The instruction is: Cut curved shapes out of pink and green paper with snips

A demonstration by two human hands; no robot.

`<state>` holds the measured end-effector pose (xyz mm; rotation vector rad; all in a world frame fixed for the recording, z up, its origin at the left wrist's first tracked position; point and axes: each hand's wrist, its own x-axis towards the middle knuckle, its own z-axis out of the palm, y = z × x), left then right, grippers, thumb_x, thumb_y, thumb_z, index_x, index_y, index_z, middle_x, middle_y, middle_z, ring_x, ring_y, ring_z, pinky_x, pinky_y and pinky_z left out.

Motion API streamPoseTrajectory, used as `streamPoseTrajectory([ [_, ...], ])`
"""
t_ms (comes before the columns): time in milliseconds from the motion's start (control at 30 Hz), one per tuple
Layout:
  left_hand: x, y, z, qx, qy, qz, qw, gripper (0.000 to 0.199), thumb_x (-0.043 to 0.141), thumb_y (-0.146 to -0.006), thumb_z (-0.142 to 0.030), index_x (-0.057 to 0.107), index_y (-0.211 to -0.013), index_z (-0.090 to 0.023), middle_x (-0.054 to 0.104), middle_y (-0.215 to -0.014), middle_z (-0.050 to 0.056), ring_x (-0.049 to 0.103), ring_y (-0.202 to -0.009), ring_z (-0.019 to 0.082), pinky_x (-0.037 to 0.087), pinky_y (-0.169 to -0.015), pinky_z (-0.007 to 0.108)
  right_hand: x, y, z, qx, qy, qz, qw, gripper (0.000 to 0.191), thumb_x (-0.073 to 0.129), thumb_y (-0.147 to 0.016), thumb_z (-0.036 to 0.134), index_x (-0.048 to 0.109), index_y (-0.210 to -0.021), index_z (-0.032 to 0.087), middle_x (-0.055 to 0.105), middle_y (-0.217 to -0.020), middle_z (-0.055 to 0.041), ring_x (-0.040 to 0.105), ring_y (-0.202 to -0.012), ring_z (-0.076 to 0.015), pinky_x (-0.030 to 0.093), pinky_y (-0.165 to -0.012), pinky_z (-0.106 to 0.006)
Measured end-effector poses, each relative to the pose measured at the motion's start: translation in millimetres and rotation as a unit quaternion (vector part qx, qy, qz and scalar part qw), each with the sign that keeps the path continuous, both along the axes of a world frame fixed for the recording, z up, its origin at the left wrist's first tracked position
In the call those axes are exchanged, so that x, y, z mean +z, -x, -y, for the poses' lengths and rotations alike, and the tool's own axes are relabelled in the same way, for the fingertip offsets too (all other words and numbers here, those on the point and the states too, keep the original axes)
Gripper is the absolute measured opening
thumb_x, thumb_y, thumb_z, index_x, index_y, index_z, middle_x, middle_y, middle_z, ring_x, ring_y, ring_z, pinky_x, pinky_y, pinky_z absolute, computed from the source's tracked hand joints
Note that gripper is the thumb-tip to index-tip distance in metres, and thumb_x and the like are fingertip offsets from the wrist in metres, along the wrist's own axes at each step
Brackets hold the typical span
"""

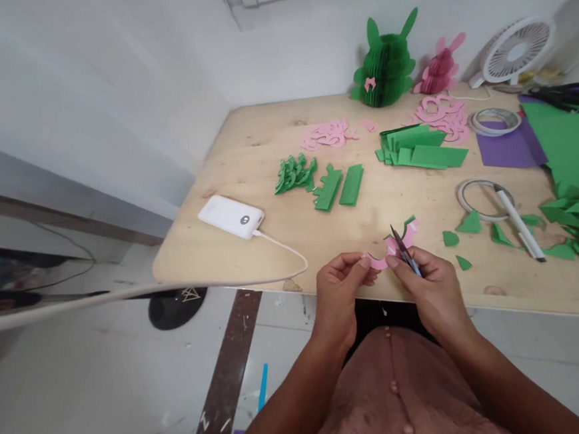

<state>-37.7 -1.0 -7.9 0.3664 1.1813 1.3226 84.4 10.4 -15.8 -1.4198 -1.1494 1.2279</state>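
While our left hand (341, 276) pinched the flimsy curved pink paper cutout (391, 248) near its left end, our right hand (427, 280) gripped small scissors (403, 249).

Beyond my fingers the pale wooden table (281, 238) with rounded corners runs back to a plain white wall (122, 69). Below and left of my fingers lies a light grey floor (83, 394) crossed by a dark brown plank (227, 382).
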Motion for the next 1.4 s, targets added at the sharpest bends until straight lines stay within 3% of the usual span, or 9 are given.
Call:
streamPoseTrajectory([
  [267, -1.2, 0.9, 5.4, -0.024, -0.001, 0.003, 1.0, 0.015, 0.076, -0.065, -0.025, 0.069, -0.071, -0.014, 0.067, -0.06, 0.003, 0.059, -0.057, 0.011, 0.044, -0.061, 0.023, -6.2, -2.4, 2.5, 0.0, -0.003, -0.016, 1.0, 0.012, 0.069, -0.073, 0.029, 0.071, -0.074, 0.018, 0.062, -0.068, 0.001, 0.051, -0.059, -0.013, 0.04, -0.056, -0.024],
  [1400, -3.9, 3.8, 6.9, -0.041, 0.007, -0.028, 0.999, 0.013, 0.072, -0.067, -0.025, 0.069, -0.067, -0.013, 0.067, -0.058, 0.002, 0.058, -0.056, 0.01, 0.044, -0.059, 0.022, -11.7, -8.6, 5.0, 0.013, 0.018, -0.025, 0.999, 0.006, 0.07, -0.073, 0.024, 0.068, -0.071, 0.019, 0.056, -0.064, 0.0034, 0.045, -0.058, -0.0112, 0.036, -0.056, -0.023],
])
